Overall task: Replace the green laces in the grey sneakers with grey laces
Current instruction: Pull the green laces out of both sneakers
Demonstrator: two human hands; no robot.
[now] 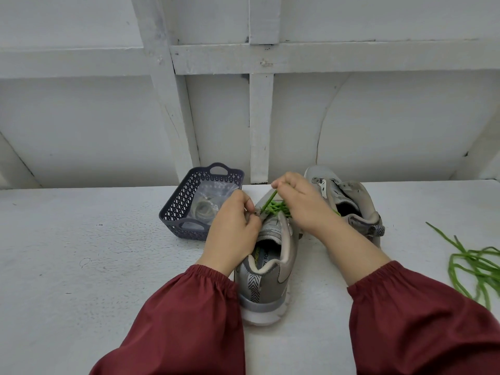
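Note:
A grey sneaker [266,269] stands in front of me, heel toward me, with a green lace [273,205] still threaded through its eyelets. My left hand [232,231] pinches the sneaker's left eyelet flap. My right hand [300,204] pinches a strand of the green lace and holds it taut above the eyelets. A second grey sneaker [349,201], with no lace in it, stands to the right behind my right hand. A loose green lace [476,266] lies on the table at far right. Coiled grey laces [204,208] in a clear bag lie in the basket.
A dark grey perforated plastic basket [176,209] with handles sits left of the sneakers. Everything rests on a white table [81,266] against a white panelled wall [259,104]. My sleeves are dark red.

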